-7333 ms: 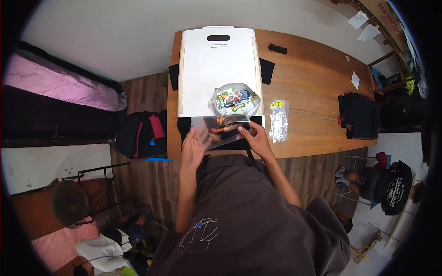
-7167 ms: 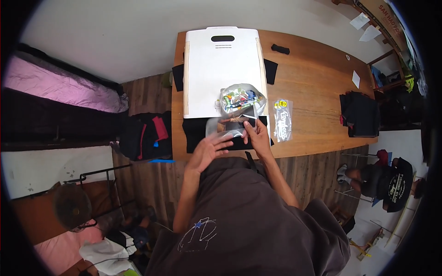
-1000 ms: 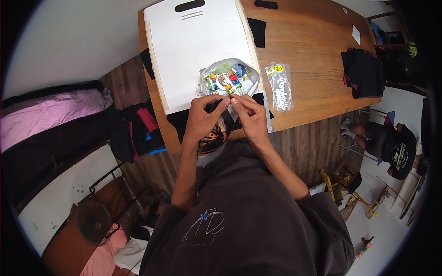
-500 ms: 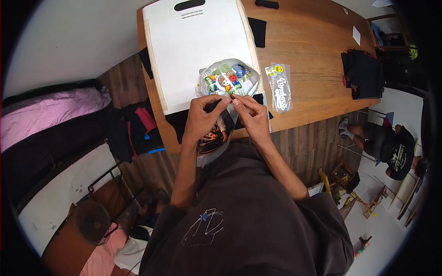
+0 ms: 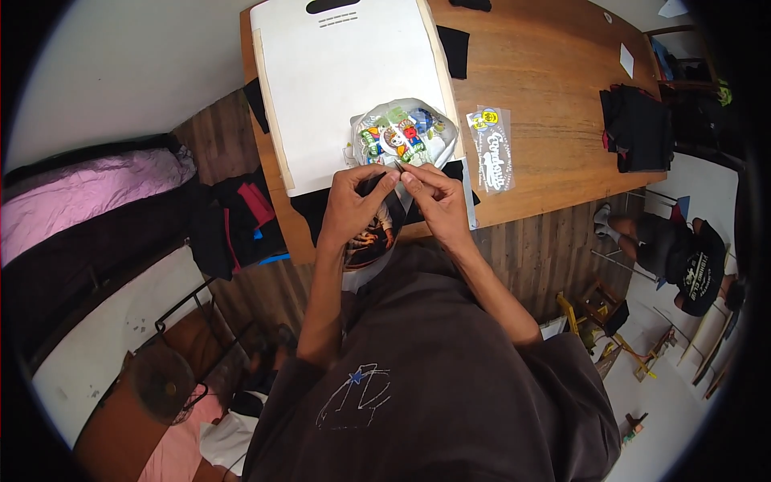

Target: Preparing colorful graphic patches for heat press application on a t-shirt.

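Observation:
A curled, see-through film sheet (image 5: 408, 136) with colourful cartoon prints bulges up just beyond my fingertips. My left hand (image 5: 351, 205) pinches it at its near edge, thumb against fingers. My right hand (image 5: 440, 205) pinches close beside it, and the fingertips of both hands nearly meet. A tiny pointed bit shows between them, too small to name. Below the hands hangs a dark printed picture on clear film (image 5: 368, 245), between my forearms. Whether it belongs to the same sheet I cannot tell.
A white board (image 5: 345, 88) with a handle slot lies on the wooden table (image 5: 554, 104), over black cloth. Right of it is another clear printed film (image 5: 492, 153). Folded black garments (image 5: 637, 128) sit at the table's right edge. A person (image 5: 683, 257) is at the far right.
Both hands keep their pinch at nearly the same spot, with a slight shift of the fingertips. The board and table appear a little further right and up in view.

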